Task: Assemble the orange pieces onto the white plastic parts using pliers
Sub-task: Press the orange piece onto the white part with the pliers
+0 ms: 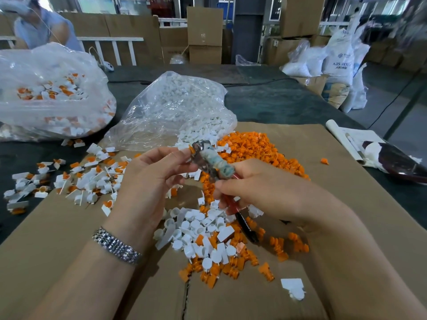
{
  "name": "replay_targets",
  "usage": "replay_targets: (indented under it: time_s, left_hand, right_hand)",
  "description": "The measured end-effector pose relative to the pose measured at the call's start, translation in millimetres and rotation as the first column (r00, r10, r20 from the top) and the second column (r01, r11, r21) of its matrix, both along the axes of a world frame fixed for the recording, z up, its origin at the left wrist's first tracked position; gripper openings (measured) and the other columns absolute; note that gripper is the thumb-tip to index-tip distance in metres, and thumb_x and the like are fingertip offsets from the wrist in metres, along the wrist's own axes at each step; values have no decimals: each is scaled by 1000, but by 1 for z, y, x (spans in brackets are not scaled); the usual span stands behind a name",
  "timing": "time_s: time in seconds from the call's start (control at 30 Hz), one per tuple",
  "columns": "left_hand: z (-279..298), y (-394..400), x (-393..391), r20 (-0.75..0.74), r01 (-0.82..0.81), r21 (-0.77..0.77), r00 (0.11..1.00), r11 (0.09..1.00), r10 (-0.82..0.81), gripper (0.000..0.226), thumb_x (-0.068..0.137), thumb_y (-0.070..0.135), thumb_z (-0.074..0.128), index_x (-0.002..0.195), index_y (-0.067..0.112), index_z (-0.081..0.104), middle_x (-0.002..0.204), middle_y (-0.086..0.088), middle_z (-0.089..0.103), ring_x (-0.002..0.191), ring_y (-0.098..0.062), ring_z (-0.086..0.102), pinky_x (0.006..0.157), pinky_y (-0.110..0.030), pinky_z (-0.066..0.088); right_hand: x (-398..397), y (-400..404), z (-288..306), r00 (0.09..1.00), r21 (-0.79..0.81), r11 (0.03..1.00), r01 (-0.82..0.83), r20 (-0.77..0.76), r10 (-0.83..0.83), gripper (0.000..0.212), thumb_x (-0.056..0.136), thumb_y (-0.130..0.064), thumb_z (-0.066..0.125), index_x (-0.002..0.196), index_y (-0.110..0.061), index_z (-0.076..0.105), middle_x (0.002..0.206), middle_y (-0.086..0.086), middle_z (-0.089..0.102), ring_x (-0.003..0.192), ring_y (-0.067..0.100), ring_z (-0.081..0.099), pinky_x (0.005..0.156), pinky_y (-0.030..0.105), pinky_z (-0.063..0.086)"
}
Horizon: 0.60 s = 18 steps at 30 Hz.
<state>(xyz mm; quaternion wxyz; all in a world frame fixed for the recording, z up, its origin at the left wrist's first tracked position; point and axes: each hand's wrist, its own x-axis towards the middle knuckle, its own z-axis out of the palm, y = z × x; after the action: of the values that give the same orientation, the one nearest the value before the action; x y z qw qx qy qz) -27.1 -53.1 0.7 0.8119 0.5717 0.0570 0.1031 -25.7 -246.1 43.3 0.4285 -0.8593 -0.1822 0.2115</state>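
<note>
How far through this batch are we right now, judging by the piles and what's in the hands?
Done: assembled pieces lie scattered at left, more fill the bag at far left. In hand: the right hand grips the pliers, closing on a part that the left hand pinches at the tool's head. Left: a big orange pile, loose white parts and a bag of white parts. Plenty remains.

Tape-wrapped pliers (209,161) pinch what seems an orange piece (191,149), above mixed white parts (203,229).
</note>
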Motion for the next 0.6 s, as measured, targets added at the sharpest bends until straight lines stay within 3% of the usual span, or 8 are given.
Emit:
replay_targets:
  time_s: [0.17,0.33,0.4,0.5,0.6]
  left_hand:
    - [-1,0,0,-21,-11,24,1000,1000,12,7,85,9,78,88,8,72,91,-16,78,74,-17,74,51,-18,49]
    - [-1,-2,0,-44,-30,37,999,999,32,7,87,6,76,82,7,71,85,-15,77,71,-17,74,50,-17,50]
    - [-2,-2,0,-57,-38,30,998,999,39,9,88,5,75,81,7,71,83,-14,77,70,-16,74,51,-17,52]
    - [-4,-2,0,-75,-41,14,996,999,42,6,88,4,75,84,5,71,82,-14,77,70,-16,75,52,-17,53]
    - [-6,-1,0,-95,-27,0,995,1000,27,5,88,6,75,89,4,71,85,-15,78,72,-16,76,53,-17,54]
  right_hand:
    - [-3,5,-2,998,-76,997,1,70,5,27,106,-33,50,93,-14,63,86,6,71,70,10,66,60,16,52]
    - [-7,17,-7,980,-135,990,40,196,-13,41,105,-42,46,88,-8,59,88,22,70,66,27,64,69,45,57]
    - [-7,22,-9,968,-181,980,77,249,-30,40,105,-44,46,84,-12,56,84,22,68,63,25,57,68,48,55]
    - [-2,25,-16,954,-204,971,121,293,-58,36,104,-44,49,84,-14,54,72,9,55,58,18,48,50,36,44]
    - [2,23,-21,949,-211,970,118,311,-48,35,104,-43,51,83,-15,56,67,3,55,52,15,48,46,26,40]
